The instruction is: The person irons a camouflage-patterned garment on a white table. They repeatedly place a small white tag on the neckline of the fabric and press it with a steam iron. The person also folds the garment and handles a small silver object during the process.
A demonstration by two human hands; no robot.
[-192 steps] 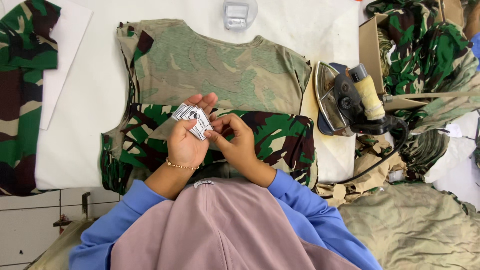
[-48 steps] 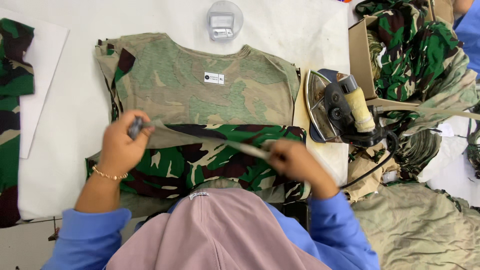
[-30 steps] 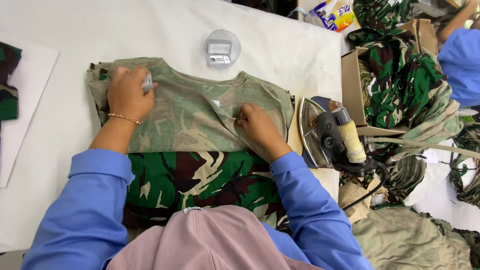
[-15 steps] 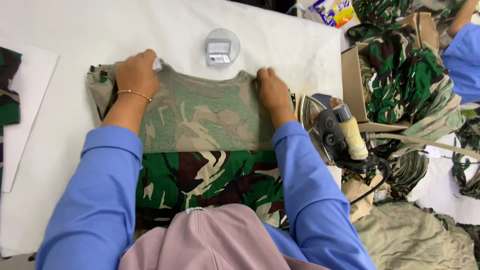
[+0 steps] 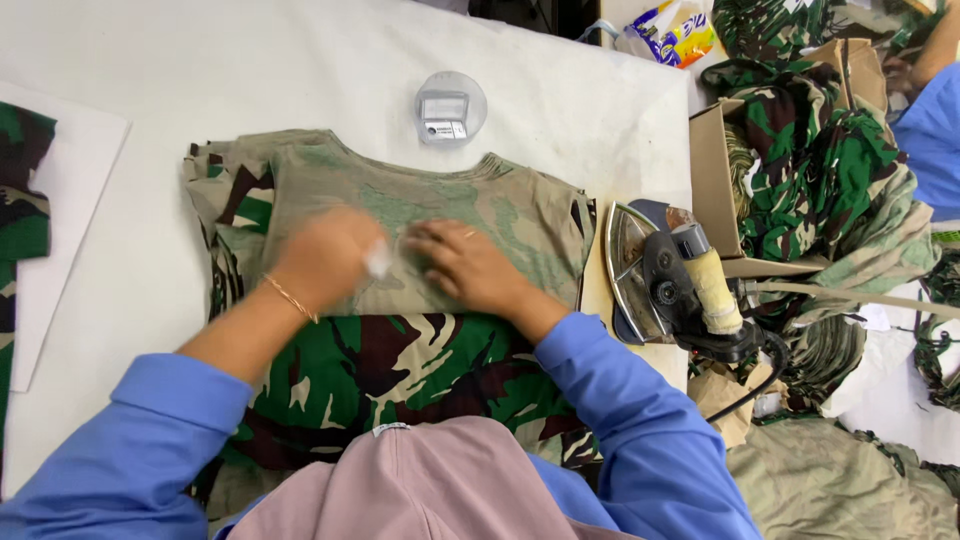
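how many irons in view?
1. The iron rests on its side at the table's right edge, just right of the camouflage shirt that both hands press flat. The garment heaps and box further right could hide another.

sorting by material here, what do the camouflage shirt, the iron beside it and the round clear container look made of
Camouflage shirt: soft woven fabric, matte; it lies flat and limp.
Iron: shiny metal soleplate, dark body probably plastic, pale wrapped handle.
Round clear container: likely see-through plastic, glossy.
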